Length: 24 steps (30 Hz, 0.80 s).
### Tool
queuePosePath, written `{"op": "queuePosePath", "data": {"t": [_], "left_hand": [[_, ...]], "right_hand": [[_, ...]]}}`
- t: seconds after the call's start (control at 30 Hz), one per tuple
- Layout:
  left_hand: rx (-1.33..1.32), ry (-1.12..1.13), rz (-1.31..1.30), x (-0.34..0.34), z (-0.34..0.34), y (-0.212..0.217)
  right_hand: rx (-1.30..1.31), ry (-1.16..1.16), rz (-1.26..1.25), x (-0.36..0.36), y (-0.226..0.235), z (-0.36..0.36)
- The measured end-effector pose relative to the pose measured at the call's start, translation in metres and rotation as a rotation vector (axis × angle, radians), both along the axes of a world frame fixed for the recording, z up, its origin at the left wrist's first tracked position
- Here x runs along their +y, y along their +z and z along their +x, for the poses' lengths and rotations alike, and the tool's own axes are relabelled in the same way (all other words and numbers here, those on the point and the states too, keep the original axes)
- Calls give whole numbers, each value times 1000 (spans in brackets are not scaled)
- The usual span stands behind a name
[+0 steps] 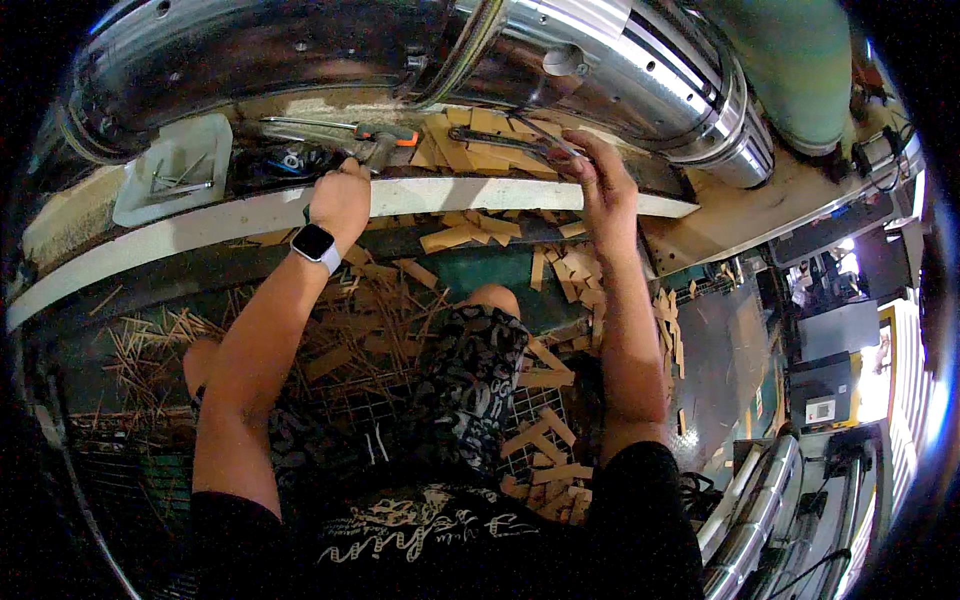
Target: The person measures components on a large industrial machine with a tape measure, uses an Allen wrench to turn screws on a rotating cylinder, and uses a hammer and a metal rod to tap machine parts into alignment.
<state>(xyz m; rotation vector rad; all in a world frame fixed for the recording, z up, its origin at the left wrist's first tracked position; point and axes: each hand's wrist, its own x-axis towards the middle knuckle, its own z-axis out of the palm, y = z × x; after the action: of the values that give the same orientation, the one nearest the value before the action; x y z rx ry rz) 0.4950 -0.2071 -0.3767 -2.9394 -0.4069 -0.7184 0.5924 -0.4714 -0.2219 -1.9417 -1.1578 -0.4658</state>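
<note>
My left hand (343, 203), wearing a watch, is closed at the white ledge; what its fingers grip is hidden. Just beyond lies a screwdriver-like tool (385, 134) with a long metal shaft and a dark and orange handle. A greyish piece (381, 156) sits beside my left fingertips; its kind is unclear. Raised over the ledge further right, my right hand (606, 182) is closed around one end of a dark metal hand tool (497, 138) with two long arms. Its far end extends leftward above cardboard strips (455, 153).
A translucent tray (133, 203) with metal pieces stands at the left. Large metal rollers (640, 75) run along the back, behind the white ledge (450, 194). Cardboard scraps (545, 440) litter the grating and floor around my legs. More rollers (755, 510) lie at lower right.
</note>
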Motion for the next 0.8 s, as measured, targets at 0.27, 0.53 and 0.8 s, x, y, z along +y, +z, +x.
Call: {"op": "queuePosePath", "data": {"t": [0.27,0.53,0.8], "left_hand": [[39,43,-19,-4,-5,10],[74,15,-105,5,-3,3],[-2,-85,9,9,-6,-1]], "right_hand": [[-878,-193,-860,0,66,-16],[-996,156,-1347,28,83,-20],[-352,198,-1284,61,97,-26]]}}
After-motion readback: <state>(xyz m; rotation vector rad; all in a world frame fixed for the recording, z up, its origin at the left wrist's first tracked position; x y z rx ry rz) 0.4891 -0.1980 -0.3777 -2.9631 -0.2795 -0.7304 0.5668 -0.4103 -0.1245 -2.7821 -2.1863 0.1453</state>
